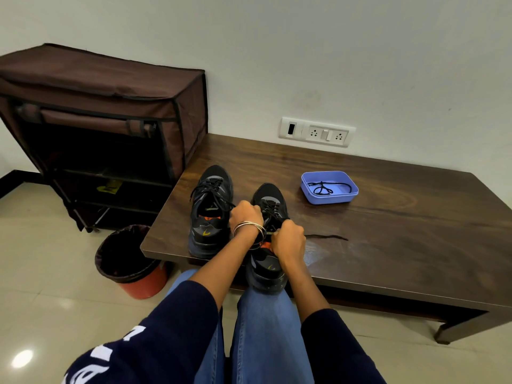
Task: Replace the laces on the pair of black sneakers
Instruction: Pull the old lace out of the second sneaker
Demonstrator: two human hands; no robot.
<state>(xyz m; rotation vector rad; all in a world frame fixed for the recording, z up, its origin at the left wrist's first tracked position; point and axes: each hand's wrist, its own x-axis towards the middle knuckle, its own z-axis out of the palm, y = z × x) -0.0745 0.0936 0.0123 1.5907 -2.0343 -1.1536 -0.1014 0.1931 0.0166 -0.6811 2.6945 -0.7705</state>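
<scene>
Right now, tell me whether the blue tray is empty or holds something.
Not empty. The blue tray holds one loose black lace, coiled at its left end and trailing toward the right wall.

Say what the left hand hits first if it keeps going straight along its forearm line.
Likely the laced tongue of the right sneaker, which the left hand already touches. Beyond the toe is bare table; the blue tray sits off to the right. Depth is uncertain.
</scene>
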